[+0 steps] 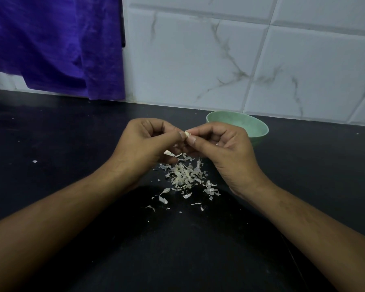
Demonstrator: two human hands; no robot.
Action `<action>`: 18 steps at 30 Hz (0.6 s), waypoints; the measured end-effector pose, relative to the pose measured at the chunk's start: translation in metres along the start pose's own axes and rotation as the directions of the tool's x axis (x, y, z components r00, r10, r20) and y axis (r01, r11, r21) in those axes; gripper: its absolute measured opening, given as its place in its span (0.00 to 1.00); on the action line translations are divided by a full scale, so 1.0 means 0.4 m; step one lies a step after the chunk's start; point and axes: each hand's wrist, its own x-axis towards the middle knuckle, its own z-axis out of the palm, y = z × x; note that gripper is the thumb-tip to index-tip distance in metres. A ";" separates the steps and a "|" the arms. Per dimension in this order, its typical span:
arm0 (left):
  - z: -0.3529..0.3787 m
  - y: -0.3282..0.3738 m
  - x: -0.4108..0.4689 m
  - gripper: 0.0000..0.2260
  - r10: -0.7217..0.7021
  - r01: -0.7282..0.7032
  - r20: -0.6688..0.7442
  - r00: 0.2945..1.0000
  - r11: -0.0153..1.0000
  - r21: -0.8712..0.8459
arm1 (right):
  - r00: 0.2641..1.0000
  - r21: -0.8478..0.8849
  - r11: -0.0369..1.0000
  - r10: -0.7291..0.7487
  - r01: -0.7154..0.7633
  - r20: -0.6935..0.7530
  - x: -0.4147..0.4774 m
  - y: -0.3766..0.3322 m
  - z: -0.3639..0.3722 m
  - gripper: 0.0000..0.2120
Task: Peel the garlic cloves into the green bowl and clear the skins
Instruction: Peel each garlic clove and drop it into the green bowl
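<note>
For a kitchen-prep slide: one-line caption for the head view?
Left hand and right hand pinch a garlic clove above loose skins on the black counter, green bowl just behind.

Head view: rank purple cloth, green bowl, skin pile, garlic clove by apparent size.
1. purple cloth, largest by far.
2-3. skin pile and green bowl: unsure; bowl sits farther back, partly behind the right hand.
4. garlic clove, smallest.
</note>
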 end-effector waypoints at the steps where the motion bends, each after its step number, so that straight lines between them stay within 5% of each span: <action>1: 0.001 -0.001 0.000 0.05 -0.002 0.002 -0.009 1.000 1.000 -0.002 | 1.000 0.000 1.000 0.000 0.000 0.001 0.000 0.000 0.001 0.05; 18: -0.004 -0.018 0.005 0.04 0.026 -0.030 0.053 0.998 0.996 0.087 | 0.999 -0.034 0.999 0.026 -0.027 -0.038 -0.001 -0.011 0.003 0.06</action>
